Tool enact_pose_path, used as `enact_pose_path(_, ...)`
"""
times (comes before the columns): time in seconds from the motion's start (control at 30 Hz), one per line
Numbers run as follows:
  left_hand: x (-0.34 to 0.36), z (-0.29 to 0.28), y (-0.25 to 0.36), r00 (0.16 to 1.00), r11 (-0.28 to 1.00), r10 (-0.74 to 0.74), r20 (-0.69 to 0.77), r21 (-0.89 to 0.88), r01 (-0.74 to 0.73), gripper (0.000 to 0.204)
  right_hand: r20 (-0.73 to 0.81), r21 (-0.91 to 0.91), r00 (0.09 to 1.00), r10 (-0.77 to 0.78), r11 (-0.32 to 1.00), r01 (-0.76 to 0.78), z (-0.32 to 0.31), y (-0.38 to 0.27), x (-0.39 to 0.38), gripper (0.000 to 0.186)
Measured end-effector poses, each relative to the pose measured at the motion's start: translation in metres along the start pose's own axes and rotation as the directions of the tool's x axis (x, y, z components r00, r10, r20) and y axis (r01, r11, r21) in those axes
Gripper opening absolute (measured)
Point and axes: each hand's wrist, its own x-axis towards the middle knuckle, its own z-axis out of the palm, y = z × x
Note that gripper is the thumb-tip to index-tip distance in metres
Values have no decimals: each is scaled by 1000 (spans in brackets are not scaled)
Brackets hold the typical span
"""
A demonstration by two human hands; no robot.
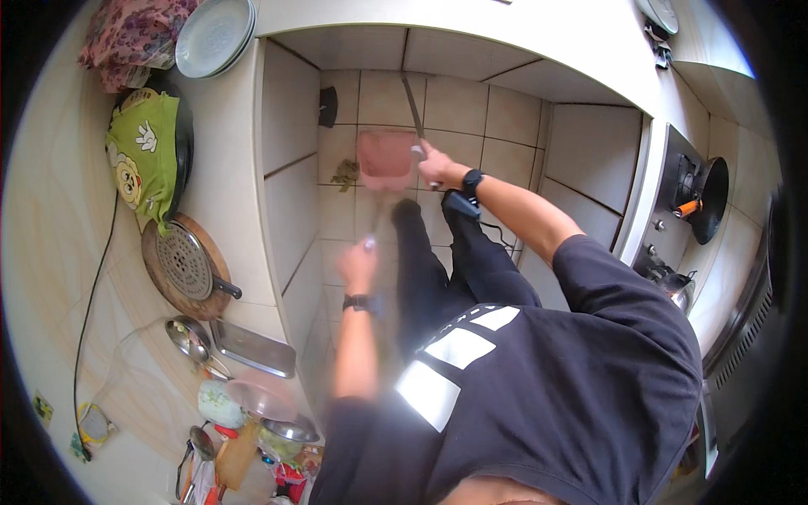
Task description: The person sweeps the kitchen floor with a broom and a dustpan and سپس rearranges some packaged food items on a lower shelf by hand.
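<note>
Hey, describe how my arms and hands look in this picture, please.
Both arms have short, dark sleeves and bare forearms. The left wrist has a black band, somewhat blurred; the right wrist has a black watch-like band. Your left grip and right grip have no gloves.

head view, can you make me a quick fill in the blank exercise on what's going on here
1. The left hand holds the handle of a dustpan coloured ____.
2. The right hand holds a stick over a floor of square ____.
3. The pan with an orange handle is near the picture's ____ edge.
4. The cartoon cloth is mainly ____.

Missing words: pink; tiles; right; green.
</note>
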Motion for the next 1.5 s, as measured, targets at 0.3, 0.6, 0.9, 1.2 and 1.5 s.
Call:
enact_pose_path(0.3,-11,18,-11,997,994,-76,14,-78,77,29,104,67,986,130,988,-137,37,15,-38,83)
enact_pose_path(0.6,-12,27,-20,1000,997,-13,0,-71,13,32,60,-316,978,-202,925,211,7,46,-65,79)
enact_pose_path(0.9,-28,8,1,997,997,-20,73,-72,25,30,-147,-549,968,-205,831,92,23,24,47,38)
enact_pose_path(1.2,-18,-3,17,997,995,-46,63,-83,51,34,-168,-552,985,37,825,-125,-103,157,-46,64)
enact_pose_path(1.5,12,-21,16,999,1000,10,30,4,-10,35,-203,71,965,165,986,-154,-93,171,-125,76)
